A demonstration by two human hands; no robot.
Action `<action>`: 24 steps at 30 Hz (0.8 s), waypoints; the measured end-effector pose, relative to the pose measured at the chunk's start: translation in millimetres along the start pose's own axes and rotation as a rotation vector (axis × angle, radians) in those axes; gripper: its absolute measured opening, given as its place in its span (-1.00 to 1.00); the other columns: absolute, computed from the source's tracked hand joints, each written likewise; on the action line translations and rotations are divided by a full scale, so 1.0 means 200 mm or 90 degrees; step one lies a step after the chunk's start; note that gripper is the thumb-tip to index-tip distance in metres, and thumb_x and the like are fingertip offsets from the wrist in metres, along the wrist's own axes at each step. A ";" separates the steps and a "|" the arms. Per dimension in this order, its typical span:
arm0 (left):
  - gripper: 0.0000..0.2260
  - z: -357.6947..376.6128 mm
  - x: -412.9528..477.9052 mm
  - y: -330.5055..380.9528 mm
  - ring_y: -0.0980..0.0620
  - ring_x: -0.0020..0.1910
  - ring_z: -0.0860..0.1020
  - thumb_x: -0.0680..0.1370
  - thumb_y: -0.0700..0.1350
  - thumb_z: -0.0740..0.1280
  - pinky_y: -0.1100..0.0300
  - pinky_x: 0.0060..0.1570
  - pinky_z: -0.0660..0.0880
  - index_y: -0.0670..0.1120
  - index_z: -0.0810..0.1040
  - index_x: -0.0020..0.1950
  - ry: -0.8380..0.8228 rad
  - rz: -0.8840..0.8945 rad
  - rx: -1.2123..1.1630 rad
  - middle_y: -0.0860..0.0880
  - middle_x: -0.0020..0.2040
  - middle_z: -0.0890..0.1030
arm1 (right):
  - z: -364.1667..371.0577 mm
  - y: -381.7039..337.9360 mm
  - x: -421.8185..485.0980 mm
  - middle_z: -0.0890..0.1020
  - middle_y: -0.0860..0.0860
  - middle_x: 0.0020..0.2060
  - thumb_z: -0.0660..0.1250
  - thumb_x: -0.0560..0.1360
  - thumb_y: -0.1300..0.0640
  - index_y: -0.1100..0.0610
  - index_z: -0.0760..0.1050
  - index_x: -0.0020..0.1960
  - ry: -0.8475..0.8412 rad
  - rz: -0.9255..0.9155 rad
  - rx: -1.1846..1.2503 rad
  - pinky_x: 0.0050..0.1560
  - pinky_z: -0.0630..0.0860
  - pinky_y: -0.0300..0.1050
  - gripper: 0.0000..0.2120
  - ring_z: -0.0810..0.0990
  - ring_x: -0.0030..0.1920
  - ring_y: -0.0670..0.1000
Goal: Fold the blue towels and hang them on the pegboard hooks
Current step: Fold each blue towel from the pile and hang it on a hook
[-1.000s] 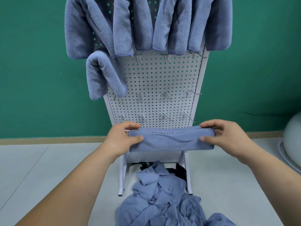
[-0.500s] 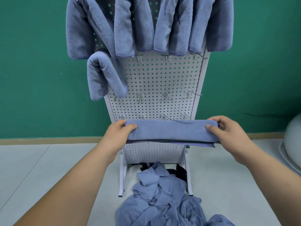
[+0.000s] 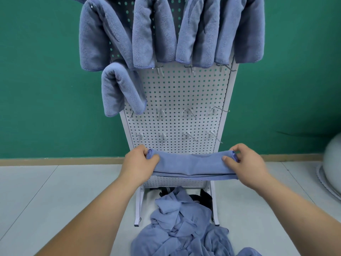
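Observation:
A folded blue towel [image 3: 191, 166] stretches level between my hands, in front of the lower part of the white pegboard [image 3: 180, 97]. My left hand [image 3: 141, 164] grips its left end, and my right hand [image 3: 244, 163] grips its right end. Several folded blue towels [image 3: 203, 34] hang over the top hooks. One more hung towel [image 3: 120, 89] droops from a hook at the board's left. Bare metal hooks [image 3: 188, 112] stick out in rows across the middle of the board. A heap of loose blue towels [image 3: 184, 230] lies on the floor at the board's foot.
The pegboard stands on white legs [image 3: 138, 207] on a pale tiled floor, against a green wall [image 3: 46, 89]. A pale rounded object [image 3: 332, 167] sits at the right edge. Dark items [image 3: 204, 196] lie under the board behind the heap.
The towel has been folded over once more into a narrower band, with its printed face turned inward. Both hands shifted their grip to its very ends and sit slightly lower.

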State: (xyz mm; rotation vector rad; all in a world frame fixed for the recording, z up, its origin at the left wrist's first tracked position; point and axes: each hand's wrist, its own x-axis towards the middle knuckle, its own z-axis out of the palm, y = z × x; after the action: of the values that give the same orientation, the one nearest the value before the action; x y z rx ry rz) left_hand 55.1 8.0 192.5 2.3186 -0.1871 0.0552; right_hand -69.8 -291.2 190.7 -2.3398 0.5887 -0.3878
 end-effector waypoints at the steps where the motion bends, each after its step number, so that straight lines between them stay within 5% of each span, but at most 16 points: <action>1: -0.77 0.01 -0.02 0.02 -0.01 -0.31 0.40 0.54 -0.05 0.40 0.10 -0.34 0.30 -0.11 0.41 -0.19 0.004 -0.001 -0.012 0.00 -0.32 0.47 | 0.03 -0.01 -0.01 0.53 -0.04 -0.35 0.46 0.57 0.03 0.01 0.45 -0.04 0.010 0.005 0.012 -0.33 0.29 -0.08 -0.82 0.47 -0.32 0.01; 5: -0.82 0.08 -0.10 0.10 -0.01 -0.28 0.43 0.55 -0.08 0.38 0.11 -0.33 0.29 -0.08 0.40 -0.13 -0.014 -0.013 -0.078 0.01 -0.26 0.51 | 0.11 -0.10 -0.09 0.63 -0.04 -0.22 0.46 0.55 0.02 0.01 0.46 -0.02 0.046 0.011 0.081 -0.23 0.40 -0.07 -0.82 0.58 -0.17 0.01; 10: -0.80 0.18 -0.18 0.15 0.04 -0.13 0.62 0.55 -0.11 0.44 0.12 -0.14 0.56 0.10 0.48 0.08 -0.135 -0.026 -0.230 0.02 0.03 0.66 | 0.20 -0.22 -0.20 0.71 -0.08 -0.17 0.51 0.54 0.05 -0.07 0.48 0.06 -0.012 -0.011 0.237 -0.10 0.58 -0.02 -0.78 0.67 -0.15 -0.01; 13: -0.74 0.19 -0.22 0.18 0.15 0.05 0.66 0.57 -0.09 0.46 0.18 0.08 0.58 0.12 0.54 0.22 -0.192 -0.050 -0.351 0.14 0.15 0.66 | 0.23 -0.26 -0.25 0.72 -0.11 -0.02 0.52 0.54 0.05 -0.05 0.51 0.14 -0.049 -0.008 0.325 0.03 0.58 -0.19 -0.75 0.68 0.00 -0.13; 16: -0.64 0.19 -0.23 0.18 0.06 0.13 0.67 0.47 0.05 0.43 -0.02 0.29 0.58 0.15 0.56 0.26 -0.178 -0.098 -0.453 0.11 0.08 0.72 | 0.24 -0.29 -0.27 0.74 -0.08 -0.02 0.45 0.61 0.06 0.00 0.52 0.20 -0.058 0.022 0.424 -0.01 0.53 -0.35 -0.80 0.68 0.08 -0.06; 21: -0.66 0.17 -0.24 0.19 0.07 -0.02 0.65 0.58 -0.11 0.39 0.11 0.18 0.56 0.18 0.60 0.32 -0.184 -0.068 -0.446 0.05 -0.08 0.65 | 0.23 -0.30 -0.27 0.74 -0.04 0.01 0.32 0.68 0.07 -0.09 0.55 0.35 -0.087 0.038 0.440 0.29 0.57 0.00 -0.74 0.70 0.13 0.00; 24: -0.62 0.16 -0.28 0.19 0.10 0.04 0.68 0.60 -0.20 0.39 0.12 0.19 0.59 0.20 0.65 0.31 -0.171 0.004 -0.410 0.07 0.09 0.67 | 0.22 -0.35 -0.30 0.66 -0.10 0.07 0.35 0.67 0.09 -0.14 0.52 0.36 -0.074 -0.009 0.377 0.18 0.55 -0.22 -0.70 0.64 0.07 -0.20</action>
State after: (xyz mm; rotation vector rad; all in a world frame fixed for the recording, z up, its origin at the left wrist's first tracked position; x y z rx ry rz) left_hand -5.9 -35.1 193.1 1.6746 -0.2981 -0.2775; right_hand -81.0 -188.6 199.7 -1.7825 0.3405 -0.3689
